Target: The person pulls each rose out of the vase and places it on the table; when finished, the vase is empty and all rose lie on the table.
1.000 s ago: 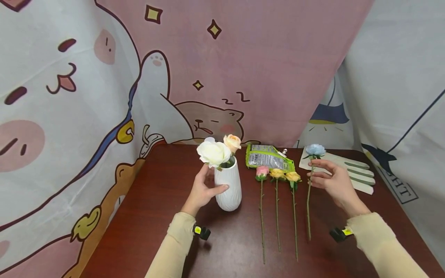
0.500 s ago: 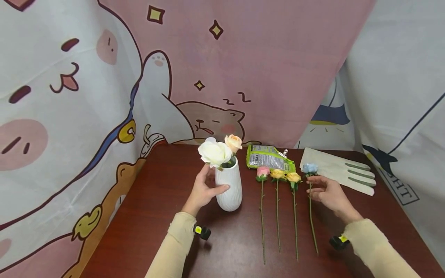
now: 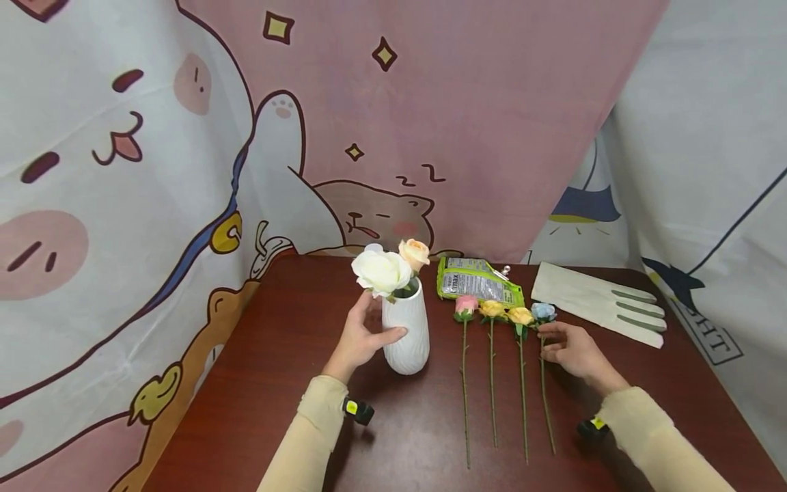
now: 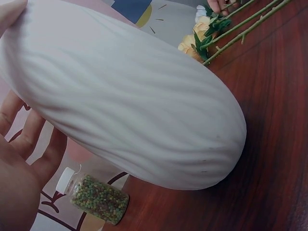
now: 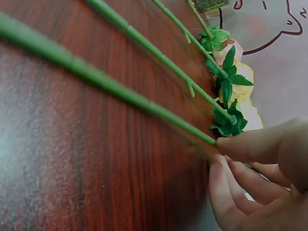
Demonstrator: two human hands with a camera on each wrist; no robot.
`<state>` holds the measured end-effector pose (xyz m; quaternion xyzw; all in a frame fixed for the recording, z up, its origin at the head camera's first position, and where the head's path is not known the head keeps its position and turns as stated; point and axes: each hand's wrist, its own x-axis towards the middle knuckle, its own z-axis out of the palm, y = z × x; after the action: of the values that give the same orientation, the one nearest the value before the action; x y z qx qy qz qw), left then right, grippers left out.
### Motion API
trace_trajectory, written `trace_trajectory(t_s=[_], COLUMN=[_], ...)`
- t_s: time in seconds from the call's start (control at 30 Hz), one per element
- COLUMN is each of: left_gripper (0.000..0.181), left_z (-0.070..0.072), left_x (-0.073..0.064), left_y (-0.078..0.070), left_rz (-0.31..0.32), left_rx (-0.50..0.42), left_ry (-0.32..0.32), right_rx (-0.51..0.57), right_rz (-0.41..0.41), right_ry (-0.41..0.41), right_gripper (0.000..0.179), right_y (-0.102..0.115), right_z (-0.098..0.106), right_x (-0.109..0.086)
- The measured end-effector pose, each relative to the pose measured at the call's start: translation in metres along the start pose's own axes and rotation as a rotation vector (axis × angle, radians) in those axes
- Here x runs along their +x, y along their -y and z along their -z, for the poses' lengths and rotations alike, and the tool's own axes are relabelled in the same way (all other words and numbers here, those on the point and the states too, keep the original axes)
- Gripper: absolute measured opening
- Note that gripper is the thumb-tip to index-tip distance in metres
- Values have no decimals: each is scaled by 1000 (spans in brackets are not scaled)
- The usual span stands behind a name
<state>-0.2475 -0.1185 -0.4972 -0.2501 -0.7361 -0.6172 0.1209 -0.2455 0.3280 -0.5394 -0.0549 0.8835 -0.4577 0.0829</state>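
Observation:
My left hand grips the ribbed white vase, thumb on the near side, the other fingers partly hidden behind it. The vase stands upright on the table and holds a white flower and a peach rose. At the right, my right hand pinches a blue flower by its stem just below the bloom. In the right wrist view that stem runs from the thumb and fingertips across the wood. Left of it lie two yellow roses and a pink rose, stems roughly parallel toward me.
Behind the roses lies a green and silver packet. A pale work glove lies at the back right. The left wrist view shows a clear bottle of green beads with a white cap beyond the vase. Printed cloth hangs behind the table.
My right hand has lowered the blue flower and shifted it left, beside the nearer yellow rose; it no longer overlaps the glove. The left hand and vase have stayed put.

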Motion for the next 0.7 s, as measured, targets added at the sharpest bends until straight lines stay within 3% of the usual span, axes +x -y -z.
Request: trace_trajectory(t_s=[0.37,0.7], left_gripper=[76,80], left_z=[0,-2], left_x=[-1,0], left_y=[1,1], left_rz=[-11,14], left_rx=[-9,-12], left_ry=[-1,-3], right_rx=[-175,-304], right_rz=[26,55], right_ry=[24,-36], right_gripper=[53,52], right_y=[9,33], right_z=[9,19], right_x=[-5,-7])
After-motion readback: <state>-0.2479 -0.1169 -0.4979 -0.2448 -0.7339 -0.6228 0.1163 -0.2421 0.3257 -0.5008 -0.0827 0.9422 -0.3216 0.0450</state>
